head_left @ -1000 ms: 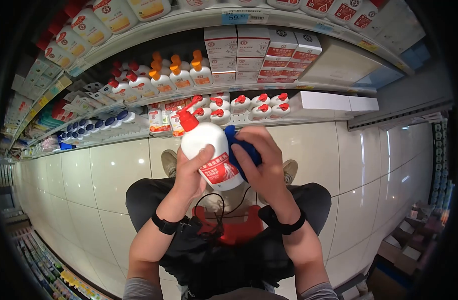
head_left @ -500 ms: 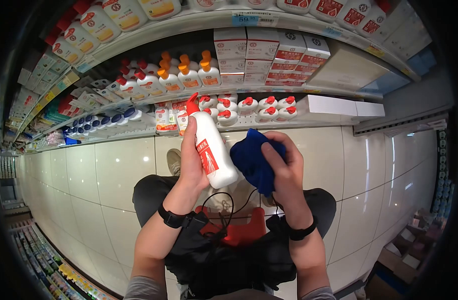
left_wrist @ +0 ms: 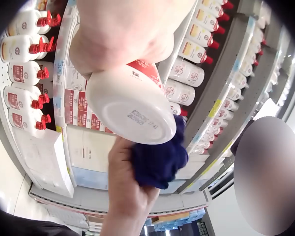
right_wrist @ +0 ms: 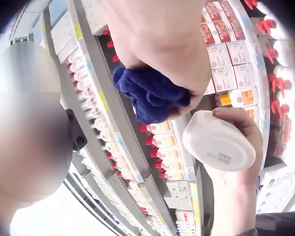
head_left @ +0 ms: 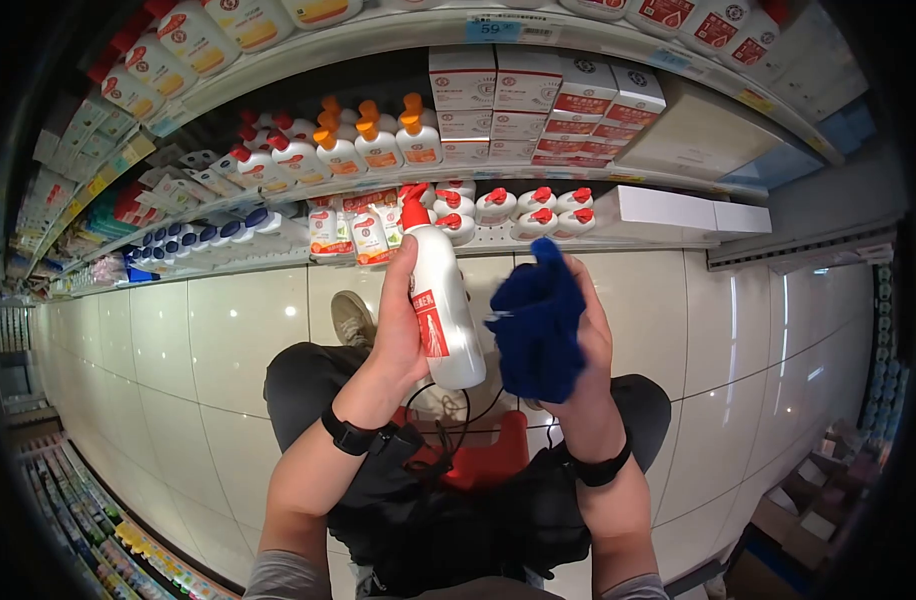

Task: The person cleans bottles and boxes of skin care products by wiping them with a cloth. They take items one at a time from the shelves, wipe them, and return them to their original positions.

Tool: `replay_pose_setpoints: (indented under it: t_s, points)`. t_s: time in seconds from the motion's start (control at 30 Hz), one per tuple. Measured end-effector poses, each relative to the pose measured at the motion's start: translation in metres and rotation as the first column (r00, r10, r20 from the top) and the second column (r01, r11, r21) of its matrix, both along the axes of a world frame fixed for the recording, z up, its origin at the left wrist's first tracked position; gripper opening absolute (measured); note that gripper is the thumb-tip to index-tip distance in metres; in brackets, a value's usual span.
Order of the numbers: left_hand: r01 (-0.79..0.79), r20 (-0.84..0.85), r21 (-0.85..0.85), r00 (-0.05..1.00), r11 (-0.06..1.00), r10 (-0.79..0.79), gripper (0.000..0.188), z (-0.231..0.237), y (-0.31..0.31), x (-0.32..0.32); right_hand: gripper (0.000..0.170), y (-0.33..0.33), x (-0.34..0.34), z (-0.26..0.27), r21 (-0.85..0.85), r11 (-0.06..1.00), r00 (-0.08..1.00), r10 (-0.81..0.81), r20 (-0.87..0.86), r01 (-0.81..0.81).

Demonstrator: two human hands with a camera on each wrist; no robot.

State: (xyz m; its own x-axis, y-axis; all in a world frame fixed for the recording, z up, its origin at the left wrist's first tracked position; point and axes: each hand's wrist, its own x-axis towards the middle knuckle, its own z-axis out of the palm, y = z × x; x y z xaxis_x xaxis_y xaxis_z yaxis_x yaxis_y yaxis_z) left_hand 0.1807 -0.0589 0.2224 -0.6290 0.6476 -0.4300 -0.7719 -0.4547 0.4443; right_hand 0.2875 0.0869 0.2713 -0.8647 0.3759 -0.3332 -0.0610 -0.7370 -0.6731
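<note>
A: What do your hands have right now?

B: Your left hand [head_left: 396, 335] has its grip curled round the white bottle [head_left: 461, 300], off the shelf [head_left: 578, 178] and in front of you. Your right hand [head_left: 596, 345] grips the bunched blue cloth [head_left: 540, 325] just beside it.

A: How do you hold the bottle well?

B: Keep the bottle's body as your handle, and leave the red pump [head_left: 415, 210] alone, since pushing or twisting it could work it loose. Your left palm covers part of one side, so shift your fingers if you need to reach there.

A: And the cloth?

B: If you wipe, spread a flatter pad over your fingertips; a loose bundle probably reaches curves poorly. Go lightly over the red label [head_left: 435, 325] so its edge doesn't lift, and turn the bottle against the cloth in small steps. The base [left_wrist: 137, 118] faces your left wrist camera, printed code showing; rub that gently, as the ink may smear.
</note>
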Motion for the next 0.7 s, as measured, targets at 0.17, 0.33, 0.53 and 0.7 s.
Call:
replay_pose_setpoints:
  t_s: [0.17, 0.33, 0.53, 0.7]
  points:
    - [-0.070, -0.058, -0.127, 0.996, 0.989, 0.063, 0.049, -0.010, 0.010, 0.011, 0.014, -0.019, -0.006, -0.030, 0.689, 0.721, 0.997, -0.070, -0.035, 0.075]
    - [-0.176, -0.217, -0.258, 0.969, 0.950, 0.121, 0.048, 0.004, 0.016, 0.012, 0.036, -0.025, 0.005, -0.012, 0.943, 0.329, 0.999, 0.004, -0.052, 0.048]
    - [-0.261, -0.327, -0.260, 0.930, 0.930, 0.169, 0.045, 0.008, 0.016, 0.014, 0.042, -0.021, 0.004, -0.022, 0.960, -0.247, 0.985, 0.146, -0.095, 0.129]
    - [-0.417, -0.453, -0.390, 0.863, 0.821, 0.223, 0.048, 0.004, 0.024, 0.012, 0.051, -0.021, 0.003, -0.031, 0.995, -0.102, 1.000, 0.001, -0.011, 0.011]
